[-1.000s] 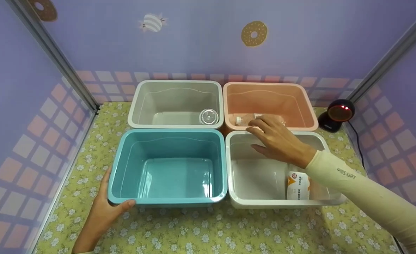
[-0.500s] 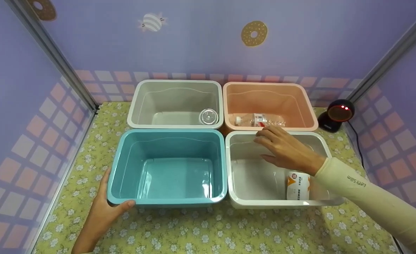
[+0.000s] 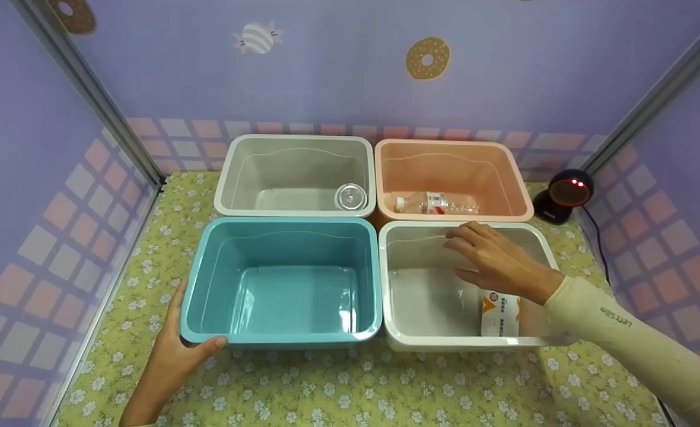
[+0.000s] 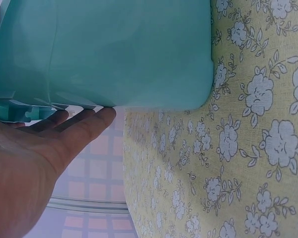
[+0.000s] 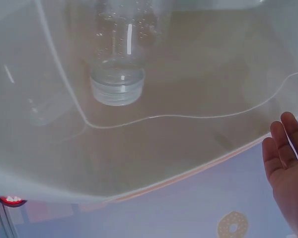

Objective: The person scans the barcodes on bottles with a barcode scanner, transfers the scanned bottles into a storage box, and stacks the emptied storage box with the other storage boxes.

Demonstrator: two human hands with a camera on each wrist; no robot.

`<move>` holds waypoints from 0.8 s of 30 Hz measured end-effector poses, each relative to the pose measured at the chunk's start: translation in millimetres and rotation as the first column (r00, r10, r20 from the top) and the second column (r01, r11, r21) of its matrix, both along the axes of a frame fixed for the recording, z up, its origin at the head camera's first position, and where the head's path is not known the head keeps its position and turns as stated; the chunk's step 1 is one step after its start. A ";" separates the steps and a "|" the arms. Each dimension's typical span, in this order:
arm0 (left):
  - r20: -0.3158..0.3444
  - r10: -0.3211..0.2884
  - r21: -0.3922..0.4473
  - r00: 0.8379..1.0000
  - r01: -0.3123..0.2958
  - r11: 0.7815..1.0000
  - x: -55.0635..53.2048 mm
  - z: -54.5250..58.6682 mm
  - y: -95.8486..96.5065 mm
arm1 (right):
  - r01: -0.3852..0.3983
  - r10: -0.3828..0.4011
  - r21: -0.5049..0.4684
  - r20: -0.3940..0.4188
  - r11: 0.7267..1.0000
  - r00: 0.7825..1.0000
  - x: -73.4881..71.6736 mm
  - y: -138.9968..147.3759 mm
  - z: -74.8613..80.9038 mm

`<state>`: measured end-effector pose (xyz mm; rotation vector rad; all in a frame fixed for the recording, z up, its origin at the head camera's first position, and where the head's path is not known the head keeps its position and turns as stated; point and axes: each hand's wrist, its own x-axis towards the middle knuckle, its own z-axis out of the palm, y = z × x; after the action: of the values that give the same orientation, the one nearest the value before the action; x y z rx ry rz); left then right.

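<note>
The near left corner of the blue bin [image 3: 290, 296] is held by the left hand [image 3: 175, 350], its thumb laid at the front rim and its fingers set against the outside of the left wall. The right hand [image 3: 501, 261] is held over the white bin [image 3: 427, 302], with nothing in its grasp and its fingers loosely bent; whether the back rim is touched cannot be told. Under this hand a labelled bottle [image 3: 499, 317] is seen lying inside the white bin, towards the right side, its clear capped end shown in the right wrist view. Behind, a clear tub [image 3: 350, 197] is contained in the grey bin [image 3: 290, 166], at its near right corner, and a water bottle [image 3: 436, 203] is laid on its side in the orange bin [image 3: 445, 166]. A black scanner [image 3: 566, 193] with red lights is placed just beside the orange bin, and all are supported by a flowered tablecloth [image 3: 302, 385].
</note>
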<state>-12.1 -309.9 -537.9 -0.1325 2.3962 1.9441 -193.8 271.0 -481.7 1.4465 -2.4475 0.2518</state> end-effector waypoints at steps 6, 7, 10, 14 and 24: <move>-0.002 0.006 0.002 1.000 -0.006 1.000 0.2 -1.5 0.8 | 0.011 -0.011 -0.005 0.086 1.000 0.996 0.7 9.6 2.6; -0.004 0.006 0.004 1.000 -0.006 1.000 0.0 -1.7 1.1 | 0.018 -0.017 -0.012 0.111 1.000 0.994 0.9 11.2 3.2; -0.008 0.002 0.013 1.000 -0.001 1.000 -0.8 -1.8 1.4 | 0.040 -0.027 -0.061 0.193 0.997 0.981 1.9 16.1 4.1; -0.007 0.000 0.008 1.000 0.000 1.000 -1.1 -1.7 0.6 | 0.126 -0.096 -0.074 0.322 0.989 0.942 4.8 22.6 7.6; -0.004 -0.007 -0.017 1.000 0.007 1.000 -0.1 -0.7 -1.3 | 0.235 -0.239 0.057 0.384 0.970 0.892 11.3 38.0 15.3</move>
<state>-12.3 -311.3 -538.6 -0.1217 2.4125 1.9234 -182.5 309.1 -466.4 1.1707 -2.9130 0.5183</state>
